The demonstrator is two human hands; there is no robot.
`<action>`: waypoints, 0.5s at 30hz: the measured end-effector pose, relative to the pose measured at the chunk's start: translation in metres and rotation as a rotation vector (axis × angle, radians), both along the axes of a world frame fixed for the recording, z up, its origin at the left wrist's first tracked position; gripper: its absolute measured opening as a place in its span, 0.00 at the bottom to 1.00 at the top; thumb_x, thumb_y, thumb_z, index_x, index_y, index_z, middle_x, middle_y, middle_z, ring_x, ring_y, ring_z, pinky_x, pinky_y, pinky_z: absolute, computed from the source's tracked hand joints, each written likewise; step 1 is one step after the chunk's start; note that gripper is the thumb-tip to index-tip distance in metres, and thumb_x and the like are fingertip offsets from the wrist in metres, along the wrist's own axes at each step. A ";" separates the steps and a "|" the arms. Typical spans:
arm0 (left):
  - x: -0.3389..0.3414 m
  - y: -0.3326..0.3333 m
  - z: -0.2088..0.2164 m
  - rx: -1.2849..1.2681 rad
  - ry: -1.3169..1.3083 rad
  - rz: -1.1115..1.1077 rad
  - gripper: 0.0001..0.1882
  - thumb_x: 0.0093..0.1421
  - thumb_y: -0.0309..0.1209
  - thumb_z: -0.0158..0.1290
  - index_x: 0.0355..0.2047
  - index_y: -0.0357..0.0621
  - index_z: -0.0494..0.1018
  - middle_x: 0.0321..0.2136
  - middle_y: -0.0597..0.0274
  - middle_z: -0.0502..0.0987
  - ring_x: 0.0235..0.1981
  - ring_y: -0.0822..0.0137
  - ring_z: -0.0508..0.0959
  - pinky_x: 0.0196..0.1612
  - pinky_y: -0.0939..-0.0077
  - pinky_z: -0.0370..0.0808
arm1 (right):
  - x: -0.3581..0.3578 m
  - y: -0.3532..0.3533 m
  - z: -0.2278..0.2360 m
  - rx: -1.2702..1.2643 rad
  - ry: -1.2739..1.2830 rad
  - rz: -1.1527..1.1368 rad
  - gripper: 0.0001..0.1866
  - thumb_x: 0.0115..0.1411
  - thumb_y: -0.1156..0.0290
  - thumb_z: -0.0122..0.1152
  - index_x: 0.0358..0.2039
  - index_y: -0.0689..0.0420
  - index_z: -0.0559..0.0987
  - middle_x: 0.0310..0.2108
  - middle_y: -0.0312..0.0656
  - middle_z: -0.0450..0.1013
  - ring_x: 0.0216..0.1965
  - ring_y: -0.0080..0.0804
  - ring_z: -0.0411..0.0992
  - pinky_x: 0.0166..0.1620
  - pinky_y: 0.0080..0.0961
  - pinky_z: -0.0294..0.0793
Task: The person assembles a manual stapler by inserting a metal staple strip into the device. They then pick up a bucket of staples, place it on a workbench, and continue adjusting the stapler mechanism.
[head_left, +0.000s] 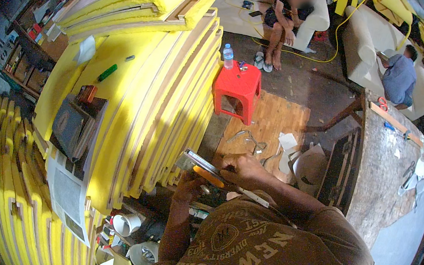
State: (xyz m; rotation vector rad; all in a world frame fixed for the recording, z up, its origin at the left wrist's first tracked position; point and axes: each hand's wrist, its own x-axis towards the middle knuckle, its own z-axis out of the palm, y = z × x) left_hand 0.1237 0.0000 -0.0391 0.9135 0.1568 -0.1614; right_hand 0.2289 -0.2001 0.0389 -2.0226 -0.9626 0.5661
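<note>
In front of my chest, my left hand [188, 186] is wrapped from below round a grey and orange hand tool [208, 176], shaped like a staple gun. A flat silver bar runs along the tool's upper side. A pale narrow strip [254, 196] sticks out to the right, below my right forearm. My right hand [240, 166] is closed at the tool's right end, its knuckles up. Whatever its fingers pinch is hidden from this view.
Yellow foam-covered panels [151, 102] are stacked high on my left. Ahead is a red stool [237, 84] with a water bottle [228, 56]. A worktable [380, 172] with scissors [383, 104] stands right. Scraps [287, 141] litter the floor. Two people sit on pale sofas [233, 16].
</note>
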 end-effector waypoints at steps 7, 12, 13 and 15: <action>-0.013 0.012 -0.033 0.068 0.094 0.107 0.13 0.50 0.24 0.55 0.38 0.38 0.70 0.30 0.58 0.76 0.27 0.67 0.78 0.25 0.76 0.78 | 0.001 0.003 -0.002 0.047 -0.069 0.055 0.15 0.52 0.58 0.53 0.31 0.56 0.75 0.27 0.48 0.73 0.32 0.45 0.72 0.34 0.36 0.69; -0.016 0.008 -0.020 0.055 0.152 0.126 0.12 0.49 0.25 0.56 0.36 0.40 0.71 0.28 0.60 0.76 0.26 0.70 0.78 0.23 0.78 0.77 | -0.001 0.006 0.019 -0.101 0.020 0.054 0.12 0.48 0.61 0.56 0.28 0.56 0.74 0.30 0.47 0.72 0.34 0.48 0.71 0.35 0.40 0.69; -0.016 0.005 -0.011 0.041 0.168 0.120 0.12 0.49 0.25 0.56 0.36 0.40 0.71 0.27 0.61 0.76 0.26 0.70 0.78 0.22 0.79 0.77 | -0.001 0.007 0.018 -0.096 0.017 0.053 0.12 0.48 0.61 0.56 0.28 0.55 0.74 0.31 0.47 0.72 0.34 0.48 0.71 0.35 0.40 0.69; -0.018 0.002 -0.002 0.059 0.167 0.145 0.13 0.48 0.26 0.57 0.36 0.41 0.71 0.27 0.61 0.76 0.26 0.70 0.78 0.23 0.78 0.77 | -0.002 0.007 0.016 -0.087 0.011 0.050 0.12 0.49 0.60 0.56 0.29 0.55 0.75 0.31 0.47 0.72 0.35 0.48 0.71 0.36 0.40 0.70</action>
